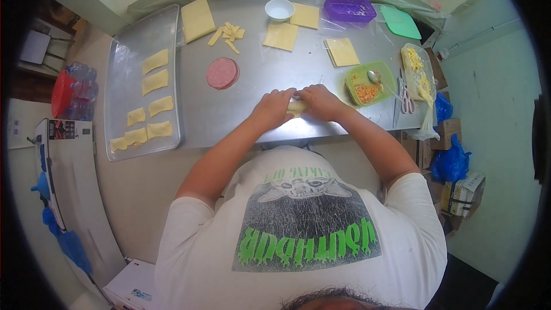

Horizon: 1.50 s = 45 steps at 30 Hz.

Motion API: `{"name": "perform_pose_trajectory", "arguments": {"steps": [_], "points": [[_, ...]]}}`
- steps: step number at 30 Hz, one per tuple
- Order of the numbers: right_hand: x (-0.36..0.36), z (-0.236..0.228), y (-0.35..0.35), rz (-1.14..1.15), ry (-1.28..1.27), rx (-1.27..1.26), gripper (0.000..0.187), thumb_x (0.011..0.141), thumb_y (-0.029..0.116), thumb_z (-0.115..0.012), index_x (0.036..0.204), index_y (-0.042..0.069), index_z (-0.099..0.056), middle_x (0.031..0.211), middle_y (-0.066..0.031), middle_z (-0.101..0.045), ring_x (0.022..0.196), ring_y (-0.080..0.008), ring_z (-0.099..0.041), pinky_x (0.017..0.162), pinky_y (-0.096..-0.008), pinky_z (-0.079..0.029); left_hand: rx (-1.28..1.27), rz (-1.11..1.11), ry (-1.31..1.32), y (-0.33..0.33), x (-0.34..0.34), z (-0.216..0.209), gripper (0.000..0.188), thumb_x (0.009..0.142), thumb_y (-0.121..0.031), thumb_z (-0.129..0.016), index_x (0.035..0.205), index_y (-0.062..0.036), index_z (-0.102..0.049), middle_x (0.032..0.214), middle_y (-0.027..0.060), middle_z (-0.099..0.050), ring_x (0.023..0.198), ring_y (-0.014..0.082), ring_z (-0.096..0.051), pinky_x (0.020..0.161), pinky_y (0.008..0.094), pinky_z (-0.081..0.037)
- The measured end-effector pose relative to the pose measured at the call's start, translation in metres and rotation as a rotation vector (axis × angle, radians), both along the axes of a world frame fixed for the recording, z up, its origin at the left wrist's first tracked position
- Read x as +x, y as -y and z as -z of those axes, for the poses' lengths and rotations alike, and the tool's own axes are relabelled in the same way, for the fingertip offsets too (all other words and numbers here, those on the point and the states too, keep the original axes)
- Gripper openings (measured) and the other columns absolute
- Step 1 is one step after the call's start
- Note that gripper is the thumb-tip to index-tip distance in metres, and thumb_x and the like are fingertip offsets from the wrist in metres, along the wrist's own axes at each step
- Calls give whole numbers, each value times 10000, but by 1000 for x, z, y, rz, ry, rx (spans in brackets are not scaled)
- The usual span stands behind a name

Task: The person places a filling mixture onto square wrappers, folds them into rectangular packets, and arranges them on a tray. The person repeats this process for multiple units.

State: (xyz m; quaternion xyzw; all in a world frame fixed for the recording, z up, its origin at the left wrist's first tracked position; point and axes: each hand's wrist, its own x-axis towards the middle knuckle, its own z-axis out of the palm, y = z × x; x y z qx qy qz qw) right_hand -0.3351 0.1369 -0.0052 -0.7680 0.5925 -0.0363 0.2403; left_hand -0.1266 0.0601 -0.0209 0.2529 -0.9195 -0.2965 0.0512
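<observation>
At the near edge of the metal table, both my hands meet over a small pale piece of pastry dough. My left hand curls its fingers over the left end. My right hand grips the right end, its fingers bent and close to the left ones. Most of the dough is hidden under the fingers. A stack of round pink meat slices lies beyond my left hand. Right of my right hand stands a green container with chopped orange filling and a metal spoon.
On the left, a metal tray bears several filled pastries. Farther back are dough sheets, dough strips, a white bowl, a purple container and a green lid. Scissors lie near a container of yellow pieces.
</observation>
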Motion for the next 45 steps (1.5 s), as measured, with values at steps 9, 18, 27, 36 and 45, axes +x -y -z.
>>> {"name": "perform_pose_trajectory", "arguments": {"steps": [9,18,27,36,45], "points": [[5,3,7,3,-61,191,335,783,224,-746,1093,100,-724,1022,-145,-723,993,-361,-688,878,-469,-545,-48,146,34,18,-4,16,292,811,-247,-826,1036,-82,-738,966,174,-721,922,390,-679,823,487,-540],[10,-62,29,135,504,632,482,748,117,-825,1211,37,-722,1015,-95,-759,945,-191,-704,898,-336,-549,832,-111,-58,27,51,-34,399,849,-160,-816,1198,-7,-697,1028,97,-738,895,164,-685,784,321,-551],[119,-40,114,514,912,480,529,799,8,-803,1300,-13,-636,1172,-89,-695,1009,-166,-665,914,-297,-536,1095,-658,-456,93,179,-23,443,953,-81,-737,1347,39,-575,1113,91,-718,995,139,-685,846,289,-554],[268,-12,343,452,754,-102,495,796,107,-815,1262,10,-679,1070,-149,-727,919,-223,-690,869,-322,-544,317,-783,-181,323,301,-48,427,938,-145,-740,1341,-56,-627,965,61,-695,855,127,-641,778,289,-528],[310,32,472,460,411,-177,427,800,97,-793,1217,80,-708,1162,-202,-725,1076,-354,-693,964,-414,-543,139,-704,-193,448,328,22,367,880,-120,-739,1239,-100,-671,1076,129,-731,967,275,-698,879,387,-545]]}}
